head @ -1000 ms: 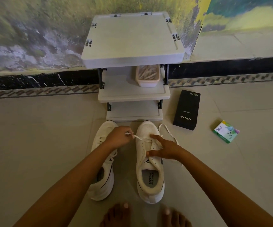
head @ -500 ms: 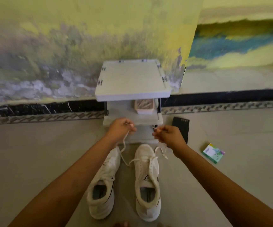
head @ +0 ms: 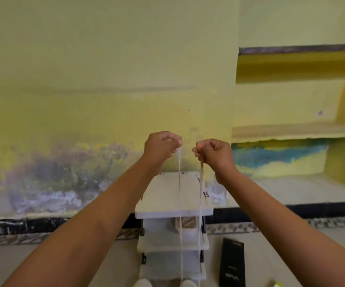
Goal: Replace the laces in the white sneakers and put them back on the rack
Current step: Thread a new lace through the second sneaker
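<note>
Sneakers [head: 143, 283] show only their white toes at the bottom edge, on the floor just in front of the rack [head: 167, 195]. A lace [head: 179, 183] rises from there in two taut strands. The left hand [head: 162, 145] pinches one end and the right hand [head: 214, 151] the other, raised close together.

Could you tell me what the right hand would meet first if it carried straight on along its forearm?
Probably the yellow wall behind the rack; nothing else shows ahead of the right hand, though depth is unclear.
</note>
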Demonstrator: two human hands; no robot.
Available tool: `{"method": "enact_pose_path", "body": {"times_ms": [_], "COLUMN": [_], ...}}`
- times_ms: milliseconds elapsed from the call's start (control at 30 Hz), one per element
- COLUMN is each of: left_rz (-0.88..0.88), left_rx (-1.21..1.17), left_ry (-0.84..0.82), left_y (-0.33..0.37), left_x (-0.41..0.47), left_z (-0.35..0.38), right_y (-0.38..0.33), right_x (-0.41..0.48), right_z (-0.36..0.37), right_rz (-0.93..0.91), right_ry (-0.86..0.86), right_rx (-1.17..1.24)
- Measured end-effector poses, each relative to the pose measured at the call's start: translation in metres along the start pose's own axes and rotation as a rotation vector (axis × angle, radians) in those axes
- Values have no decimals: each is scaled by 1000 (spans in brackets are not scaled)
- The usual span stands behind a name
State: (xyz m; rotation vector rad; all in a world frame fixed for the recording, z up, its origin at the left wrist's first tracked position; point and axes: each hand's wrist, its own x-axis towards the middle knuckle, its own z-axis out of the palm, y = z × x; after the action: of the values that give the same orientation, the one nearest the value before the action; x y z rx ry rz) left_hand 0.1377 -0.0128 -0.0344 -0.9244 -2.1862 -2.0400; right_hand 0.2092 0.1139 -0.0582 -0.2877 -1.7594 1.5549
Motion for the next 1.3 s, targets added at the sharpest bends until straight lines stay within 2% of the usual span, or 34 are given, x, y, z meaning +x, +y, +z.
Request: {"method": "enact_pose_path", "body": {"times_ms": [200,367,533,667,1100,1300], "left_rz": [46,48,139,205,207,76], "left_rx": [-40,-60,129,237,239,155], "left_ry": [46,82,91,105,104,42], "left_y": [37,52,60,64,61,37], "left_x": [13,15,13,12,11,4], "left_z": [-5,-2,3,5,6,9], "right_y": [-43,-54,-62,-65,-62,-40], "right_x": [20,23,23,23,23,9], "right_z": [3,3,3,3,1,-2], "right_rz": [-112,-111,-256,-302,-270,-142], "right_ry": [-20,-8,-20,-23,-38,-94], "right_rx": [-18,11,-207,-269,-241,-137]}}
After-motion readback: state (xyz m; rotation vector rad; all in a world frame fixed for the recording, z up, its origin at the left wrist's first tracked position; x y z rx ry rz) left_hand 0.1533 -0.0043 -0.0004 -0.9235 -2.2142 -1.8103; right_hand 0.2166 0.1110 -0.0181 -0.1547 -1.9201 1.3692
